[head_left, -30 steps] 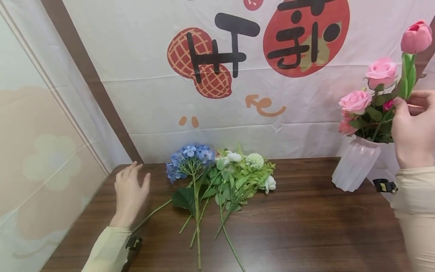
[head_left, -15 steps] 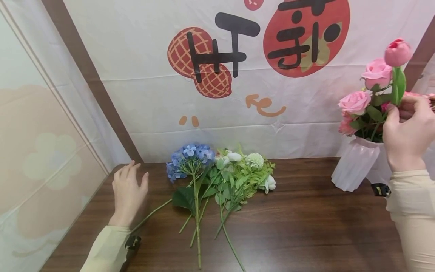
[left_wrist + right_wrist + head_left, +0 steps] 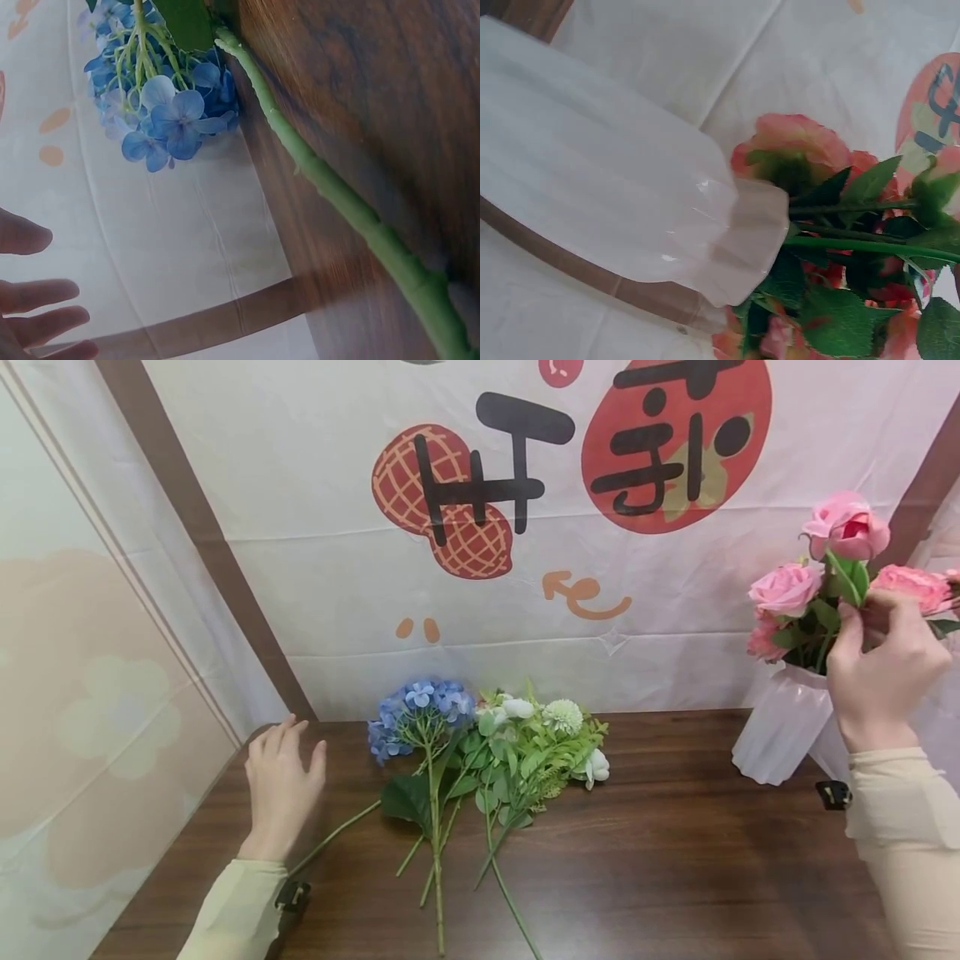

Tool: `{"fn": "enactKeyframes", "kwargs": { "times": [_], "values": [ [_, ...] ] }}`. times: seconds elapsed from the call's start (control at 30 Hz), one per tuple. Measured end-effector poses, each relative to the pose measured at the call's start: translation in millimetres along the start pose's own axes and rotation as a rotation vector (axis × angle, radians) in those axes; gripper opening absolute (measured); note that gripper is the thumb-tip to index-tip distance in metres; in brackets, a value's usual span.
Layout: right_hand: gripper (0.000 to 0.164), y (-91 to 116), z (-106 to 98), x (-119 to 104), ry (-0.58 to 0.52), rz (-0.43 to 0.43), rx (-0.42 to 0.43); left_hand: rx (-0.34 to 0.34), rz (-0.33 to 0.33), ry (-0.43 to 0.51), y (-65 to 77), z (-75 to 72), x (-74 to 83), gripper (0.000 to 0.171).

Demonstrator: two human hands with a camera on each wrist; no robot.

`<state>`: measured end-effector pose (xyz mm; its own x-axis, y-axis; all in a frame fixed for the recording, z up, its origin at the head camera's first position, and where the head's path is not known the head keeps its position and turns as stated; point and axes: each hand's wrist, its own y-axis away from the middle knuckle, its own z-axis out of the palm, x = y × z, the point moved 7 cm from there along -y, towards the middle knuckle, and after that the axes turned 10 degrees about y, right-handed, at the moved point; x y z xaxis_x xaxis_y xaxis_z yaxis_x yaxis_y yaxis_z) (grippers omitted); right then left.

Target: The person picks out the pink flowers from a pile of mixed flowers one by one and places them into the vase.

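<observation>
At the right in the head view, my right hand (image 3: 888,668) pinches a pink tulip (image 3: 868,537) just under its head, by the green leaf and stem. The tulip stands over a white fluted vase (image 3: 780,731) holding pink roses (image 3: 786,587) and other pink blooms. In the right wrist view a smooth green stem (image 3: 855,244) runs into the mouth of the vase (image 3: 615,165) among leaves. My left hand (image 3: 283,781), its fingers relaxed and holding nothing, is at the table's left side, beside a green stem (image 3: 330,187).
A blue hydrangea (image 3: 420,710) lies mid-table with its stem toward me. Beside it lie white flowers (image 3: 562,716) and green foliage (image 3: 517,768). A printed cloth (image 3: 330,585) hangs behind the brown wooden table (image 3: 660,877).
My right hand has moved left and down with the tulip, whose head now sits lower, in front of a pink rose. The left hand has barely shifted.
</observation>
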<state>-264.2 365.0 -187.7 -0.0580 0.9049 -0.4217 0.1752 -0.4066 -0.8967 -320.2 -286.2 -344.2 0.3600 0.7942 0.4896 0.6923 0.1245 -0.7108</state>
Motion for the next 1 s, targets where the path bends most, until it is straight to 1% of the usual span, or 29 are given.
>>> {"fn": "enactKeyframes", "kwargs": {
  "times": [0.17,0.23,0.37,0.43,0.6,0.73,0.87,1.0],
  "values": [
    [0.019,-6,-1,-1,-0.033,0.0,-0.015,0.0,0.009,0.002,-0.5,-1.2,1.6,0.037],
    [0.019,-8,-2,-4,-0.065,-0.009,-0.007,-0.002,0.006,-0.001,-0.9,-1.6,1.3,0.037],
    [0.018,-10,-3,-5,-0.121,0.011,0.006,-0.009,-0.003,-0.004,-0.5,-0.9,0.5,0.037],
    [0.017,-9,-2,-3,-0.102,0.029,-0.001,-0.007,-0.003,-0.006,-0.2,-0.5,0.5,0.037],
    [0.018,-4,-1,3,-0.016,0.027,-0.01,0.004,0.007,-0.006,-0.3,0.2,1.1,0.037],
    [0.02,-4,0,8,0.001,0.036,-0.011,0.008,0.018,-0.007,-0.9,1.1,1.5,0.037],
    [0.022,-5,2,12,0.037,0.069,-0.044,0.011,0.022,-0.008,-1.7,1.3,1.3,0.036],
    [0.024,-4,2,13,0.047,0.058,-0.068,0.013,0.021,-0.005,-1.6,1.2,1.0,0.037]
  ]
}}
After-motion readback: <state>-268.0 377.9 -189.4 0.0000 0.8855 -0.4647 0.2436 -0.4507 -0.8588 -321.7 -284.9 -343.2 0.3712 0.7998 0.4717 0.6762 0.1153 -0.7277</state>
